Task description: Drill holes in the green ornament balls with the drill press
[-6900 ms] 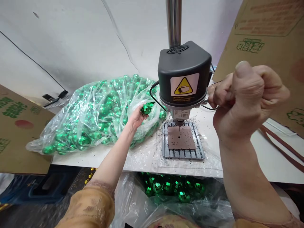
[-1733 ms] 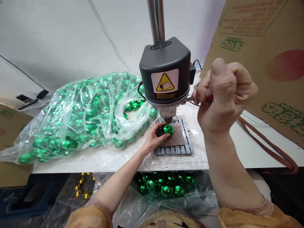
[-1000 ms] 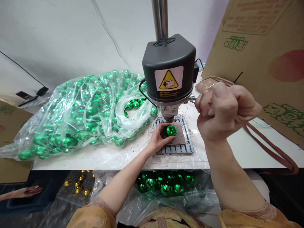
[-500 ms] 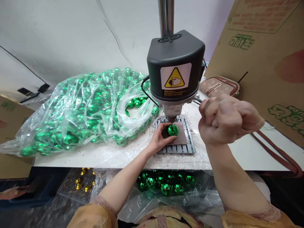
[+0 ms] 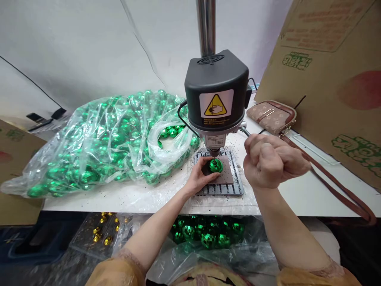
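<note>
At left, a clear plastic bag (image 5: 104,143) of green faceted balls (image 5: 172,132) sprawls over our desk (image 5: 98,203); its loose film, sliding toward the drill press (image 5: 218,77), could, we judge, wrap the chuck (image 5: 214,152). Our left hand (image 5: 199,177) has its grip half-closed around the near side of one green ball (image 5: 216,167), which sits on the brown pad (image 5: 226,175) atop the metal base plate (image 5: 239,187), directly under the chuck. A slack pinch could let that round ball spin and throw the drilling off-center toward the hand; how deep the bit stands we cannot tell. Dark chips (image 5: 234,144) around the pad could make its seat uneven. Farther right, our right hand (image 5: 269,163) has its grip closed in a fist on the lever (image 5: 245,130); too hard a pull could crack the ball. Beyond, a handbag (image 5: 269,115) trails its strap (image 5: 369,216) over the edge, where a snag could drag it.
</note>
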### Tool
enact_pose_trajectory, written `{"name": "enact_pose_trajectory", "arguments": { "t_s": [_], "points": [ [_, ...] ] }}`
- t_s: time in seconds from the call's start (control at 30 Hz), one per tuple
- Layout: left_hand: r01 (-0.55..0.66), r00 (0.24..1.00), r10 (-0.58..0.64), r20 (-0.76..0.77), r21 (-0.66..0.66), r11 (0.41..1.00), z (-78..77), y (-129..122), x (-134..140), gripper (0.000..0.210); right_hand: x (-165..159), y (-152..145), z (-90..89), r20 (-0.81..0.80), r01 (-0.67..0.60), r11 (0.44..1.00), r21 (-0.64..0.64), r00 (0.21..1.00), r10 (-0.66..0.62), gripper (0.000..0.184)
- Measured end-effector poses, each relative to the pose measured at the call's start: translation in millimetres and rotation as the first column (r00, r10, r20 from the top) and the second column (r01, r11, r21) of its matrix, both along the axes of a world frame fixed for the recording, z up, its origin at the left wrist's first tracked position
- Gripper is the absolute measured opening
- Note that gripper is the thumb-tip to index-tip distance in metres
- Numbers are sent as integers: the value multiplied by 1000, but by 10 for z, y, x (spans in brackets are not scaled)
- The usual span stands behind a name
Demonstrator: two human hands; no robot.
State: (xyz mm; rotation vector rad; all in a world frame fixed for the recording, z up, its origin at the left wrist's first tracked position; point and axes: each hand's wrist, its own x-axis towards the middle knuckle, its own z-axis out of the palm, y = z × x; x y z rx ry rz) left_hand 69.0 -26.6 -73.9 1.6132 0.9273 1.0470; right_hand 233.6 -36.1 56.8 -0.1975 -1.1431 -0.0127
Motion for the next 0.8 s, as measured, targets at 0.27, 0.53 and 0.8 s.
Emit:
{"name": "enact_pose_trajectory", "arguments": {
  "t_s": [0.27,0.53,0.8],
  "points": [
    [-36,999,36,-9,4,999,18,-13,10,57,13,4,-101,3,1,1000,12,1000,-1,43],
    [-34,999,34,25,-16,999,17,-5,33,56,-31,-32,99,-76,-20,997,-79,997,14,46],
    [-276,913,353,-205,325,904,148,-390,-12,43,-16,14,635,-205,-162,889,-428,976,79,43]
  ]
}}
